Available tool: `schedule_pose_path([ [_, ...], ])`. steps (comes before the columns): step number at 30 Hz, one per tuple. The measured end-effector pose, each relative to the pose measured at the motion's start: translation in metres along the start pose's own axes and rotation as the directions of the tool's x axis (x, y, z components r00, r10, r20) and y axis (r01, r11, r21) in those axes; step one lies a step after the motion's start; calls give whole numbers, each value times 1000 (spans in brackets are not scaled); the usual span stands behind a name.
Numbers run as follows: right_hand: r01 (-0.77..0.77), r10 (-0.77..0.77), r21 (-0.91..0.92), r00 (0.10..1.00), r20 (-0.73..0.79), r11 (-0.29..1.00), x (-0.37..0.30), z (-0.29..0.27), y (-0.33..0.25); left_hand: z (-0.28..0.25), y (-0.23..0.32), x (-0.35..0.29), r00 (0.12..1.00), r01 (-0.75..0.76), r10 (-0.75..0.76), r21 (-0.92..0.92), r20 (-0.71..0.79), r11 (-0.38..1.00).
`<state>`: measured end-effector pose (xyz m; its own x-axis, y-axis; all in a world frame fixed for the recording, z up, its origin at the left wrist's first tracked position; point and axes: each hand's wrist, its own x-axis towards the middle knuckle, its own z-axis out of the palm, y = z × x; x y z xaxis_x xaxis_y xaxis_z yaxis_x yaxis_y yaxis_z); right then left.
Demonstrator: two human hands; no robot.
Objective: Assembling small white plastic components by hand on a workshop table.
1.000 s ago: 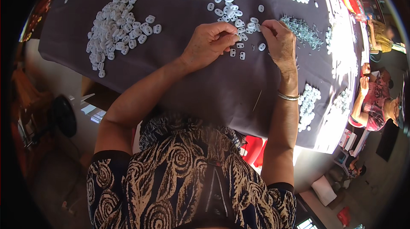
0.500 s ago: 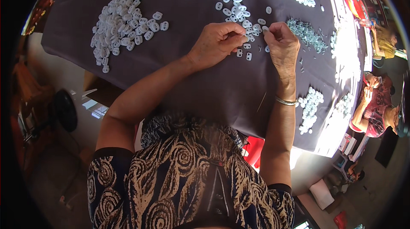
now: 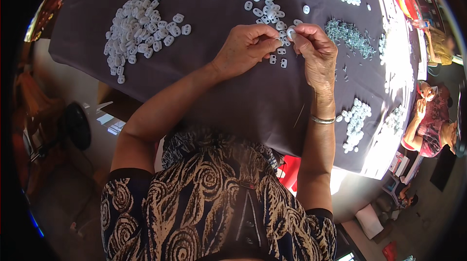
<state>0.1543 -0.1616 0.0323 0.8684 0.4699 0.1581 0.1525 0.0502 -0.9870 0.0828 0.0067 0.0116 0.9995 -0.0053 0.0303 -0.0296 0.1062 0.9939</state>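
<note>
White piece (image 3: 291, 32) now nearer left hand (image 3: 244, 49)

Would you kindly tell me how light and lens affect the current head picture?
Head view: sunlight bleaches the right side of the tablecloth; head view again: its edges curve and the picture's corners go black; same view: the white piece in the right hand stands out, but anything the left hand pinches is too small to tell.

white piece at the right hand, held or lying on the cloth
Held: the right hand pinches the white piece between thumb and fingers.
</note>
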Motion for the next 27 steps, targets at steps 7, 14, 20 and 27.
schedule_pose_path([
  [7,42,-44,-121,999,-15,992,-2,2,-3,0,0,0,1000,8,-8,-9,1,1000],
  [14,49,-50,-118,999,-2,992,-2,2,-3,0,1,0,1000,8,-8,-5,7,1000],
  [20,51,-53,-143,999,-4,988,-3,4,-3,2,1,0,1000,0,0,1,9,1000],
  [27,45,-46,-109,999,-5,993,-4,5,-5,1,1,-1,1000,0,0,12,4,1000],
])
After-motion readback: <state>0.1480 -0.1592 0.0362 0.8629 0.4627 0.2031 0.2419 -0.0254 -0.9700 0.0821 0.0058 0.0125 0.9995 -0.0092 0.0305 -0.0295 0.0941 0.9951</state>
